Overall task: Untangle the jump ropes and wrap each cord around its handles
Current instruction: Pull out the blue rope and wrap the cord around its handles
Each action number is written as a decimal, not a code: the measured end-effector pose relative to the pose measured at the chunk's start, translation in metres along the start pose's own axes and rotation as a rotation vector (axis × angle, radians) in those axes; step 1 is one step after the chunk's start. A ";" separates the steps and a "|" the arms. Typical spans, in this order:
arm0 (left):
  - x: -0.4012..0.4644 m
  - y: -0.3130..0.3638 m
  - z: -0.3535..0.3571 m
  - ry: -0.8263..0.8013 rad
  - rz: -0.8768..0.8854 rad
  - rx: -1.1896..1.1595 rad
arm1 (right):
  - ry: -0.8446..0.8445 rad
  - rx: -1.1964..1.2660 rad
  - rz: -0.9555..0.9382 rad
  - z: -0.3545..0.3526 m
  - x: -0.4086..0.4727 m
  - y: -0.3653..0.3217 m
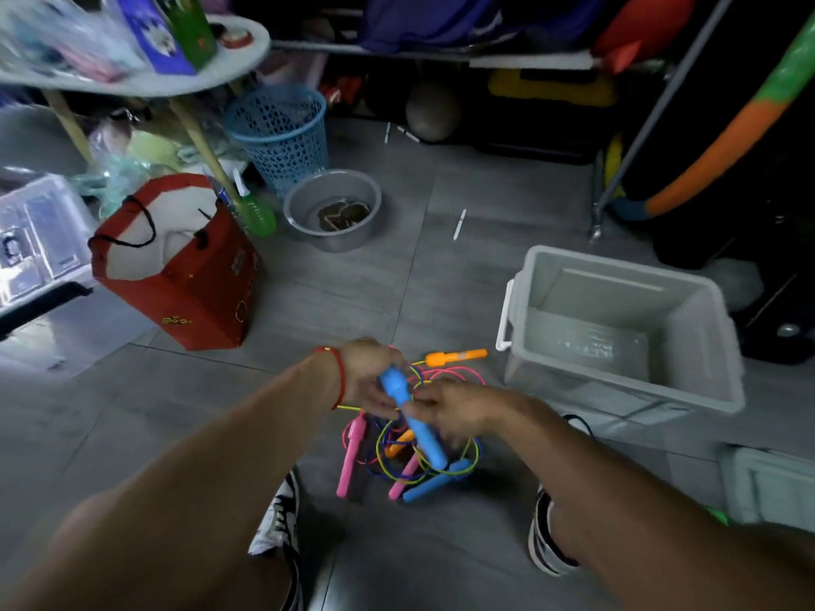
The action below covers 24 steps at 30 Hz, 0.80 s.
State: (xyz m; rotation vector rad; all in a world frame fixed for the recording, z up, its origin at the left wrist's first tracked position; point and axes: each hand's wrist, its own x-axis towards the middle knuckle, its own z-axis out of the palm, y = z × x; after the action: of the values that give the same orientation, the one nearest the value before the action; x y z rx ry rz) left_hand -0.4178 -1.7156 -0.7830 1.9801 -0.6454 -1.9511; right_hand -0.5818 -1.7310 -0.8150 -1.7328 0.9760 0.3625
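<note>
A tangle of jump ropes lies on the grey floor between my feet, with thin pink, yellow-green and blue cords looped together. A blue handle is lifted above the pile. My left hand grips its upper end and my right hand holds its middle. A second blue handle lies under it on the floor. Two pink handles rest in the pile. One orange handle lies at the far edge, another is half buried.
An empty grey plastic bin stands to the right of the pile. A red paper bag sits at the left, with a grey basin and a blue mesh basket behind. My shoes flank the ropes.
</note>
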 end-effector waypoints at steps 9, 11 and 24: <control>-0.079 0.018 0.020 0.233 0.722 0.026 | -0.032 -0.276 -0.168 -0.061 -0.055 0.001; -0.086 0.018 0.001 0.274 0.607 -0.418 | 0.037 -0.276 -0.138 -0.069 -0.065 0.010; -0.068 -0.005 0.064 0.061 0.567 -0.082 | 0.590 0.571 -0.393 -0.064 -0.068 -0.046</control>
State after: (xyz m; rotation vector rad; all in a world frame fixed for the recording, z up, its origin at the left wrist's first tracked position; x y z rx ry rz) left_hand -0.4798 -1.6709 -0.7295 1.5726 -0.9654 -1.5382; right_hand -0.6026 -1.7549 -0.7157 -1.4589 0.9842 -0.6620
